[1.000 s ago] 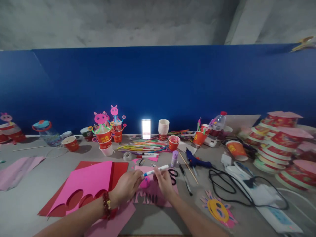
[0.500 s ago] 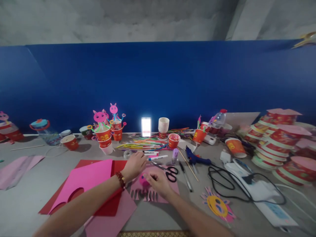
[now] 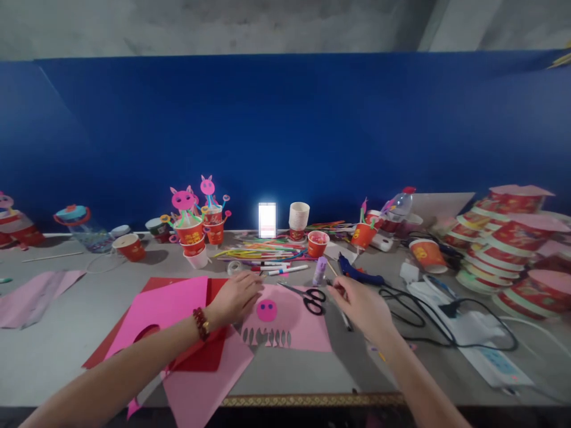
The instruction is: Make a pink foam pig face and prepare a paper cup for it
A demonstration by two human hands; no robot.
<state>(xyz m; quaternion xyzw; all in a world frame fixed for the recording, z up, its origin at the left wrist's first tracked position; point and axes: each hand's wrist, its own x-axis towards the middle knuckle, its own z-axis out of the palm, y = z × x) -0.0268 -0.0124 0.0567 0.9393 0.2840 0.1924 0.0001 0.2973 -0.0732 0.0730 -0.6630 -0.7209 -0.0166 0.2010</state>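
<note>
My left hand (image 3: 236,297) rests palm down with its fingers extended over the left edge of a light pink sheet (image 3: 303,327). On that sheet lies a bright pink paper disc (image 3: 266,310) with two dark blue dots. Leaf-shaped holes are cut along the sheet's near edge. Away to the right, my right hand (image 3: 361,302) pinches the upper end of a pen (image 3: 347,321) that lies on the table. Between my hands, black-handled scissors (image 3: 314,301) lie partly on the sheet. My right hand and forearm largely cover a yellow paper piece (image 3: 382,355).
Red and pink sheets (image 3: 151,318) overlap at left. Behind are markers (image 3: 288,270), colourful pipe cleaners (image 3: 263,252), a purple-capped glue stick (image 3: 320,270) and decorated cups (image 3: 191,238). A blue glue gun (image 3: 357,270), cables, a power strip (image 3: 473,351) and stacked cups (image 3: 495,255) stand right.
My right hand has left the pink disc and moved right to the pen. The disc now lies uncovered on the sheet. My left hand stays near the sheet's left edge; the view tilted slightly downward.
</note>
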